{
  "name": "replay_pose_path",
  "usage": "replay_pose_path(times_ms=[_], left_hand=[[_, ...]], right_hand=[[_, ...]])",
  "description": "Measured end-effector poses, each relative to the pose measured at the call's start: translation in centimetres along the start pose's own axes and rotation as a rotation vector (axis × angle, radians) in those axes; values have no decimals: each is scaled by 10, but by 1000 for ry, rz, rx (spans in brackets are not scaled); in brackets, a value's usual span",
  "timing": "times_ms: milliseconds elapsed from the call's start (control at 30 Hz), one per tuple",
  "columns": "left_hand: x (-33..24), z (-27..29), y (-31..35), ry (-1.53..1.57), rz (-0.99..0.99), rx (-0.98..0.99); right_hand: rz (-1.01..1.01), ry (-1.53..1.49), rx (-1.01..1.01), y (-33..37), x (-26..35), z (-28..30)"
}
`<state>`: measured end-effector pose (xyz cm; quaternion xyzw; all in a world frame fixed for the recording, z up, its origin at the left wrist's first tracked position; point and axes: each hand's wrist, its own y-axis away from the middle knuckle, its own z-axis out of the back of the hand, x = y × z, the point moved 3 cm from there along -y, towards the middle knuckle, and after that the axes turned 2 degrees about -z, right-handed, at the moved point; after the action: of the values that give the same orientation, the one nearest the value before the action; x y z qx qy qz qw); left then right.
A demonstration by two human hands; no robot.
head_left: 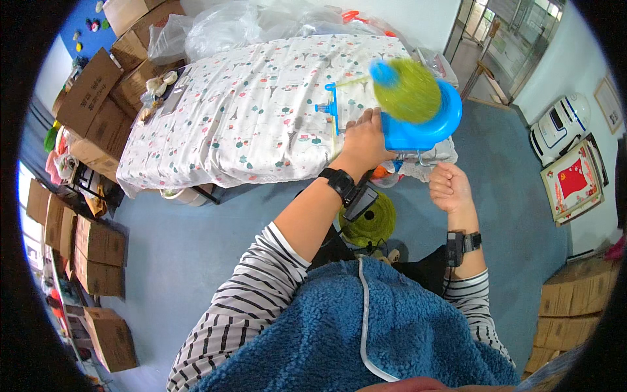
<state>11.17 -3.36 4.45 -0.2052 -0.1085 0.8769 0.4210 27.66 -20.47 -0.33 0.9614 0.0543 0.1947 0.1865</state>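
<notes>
A blue yarn winder [447,117] sits at the right front end of the table. Yellow-green yarn [408,91] forms a thick ball on top, blurred by motion. My left hand [364,140] is closed on the left end of the winder's body. My right hand [449,187], in a fist, grips the end of the metal crank [424,160]; the grip itself is hidden by the fingers. Left of my left hand stands the blue yarn guide [334,108], with a thin strand running toward the ball. Below, on the floor, rests a large yellow-green yarn cone [371,221].
A patterned white cloth [255,111] covers the table. Clear plastic bags [228,29] lie along its back edge. Cardboard boxes [98,255] are stacked at left, with more boxes [575,294] at lower right. Framed pictures [578,183] lean on the right wall.
</notes>
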Motion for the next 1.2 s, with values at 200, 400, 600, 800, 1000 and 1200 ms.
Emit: replay_pose_path(times_ms=[200, 400, 600, 800, 1000, 1200], left_hand=[[1, -1, -1, 32, -1, -16], [3, -2, 0, 85, -3, 8], [1, -2, -1, 19, -1, 5], [0, 0, 0, -4, 27, 63], [1, -2, 1, 22, -3, 18], [2, -4, 0, 0, -4, 13]], right_hand=[[24, -22, -6, 18, -2, -52], [121, 291, 80, 17, -25, -74], [71, 355, 174, -2, -48, -66], [-7, 410, 125, -19, -61, -46], [36, 487, -67, -28, -72, -8], [59, 365, -173, -19, -51, 37]])
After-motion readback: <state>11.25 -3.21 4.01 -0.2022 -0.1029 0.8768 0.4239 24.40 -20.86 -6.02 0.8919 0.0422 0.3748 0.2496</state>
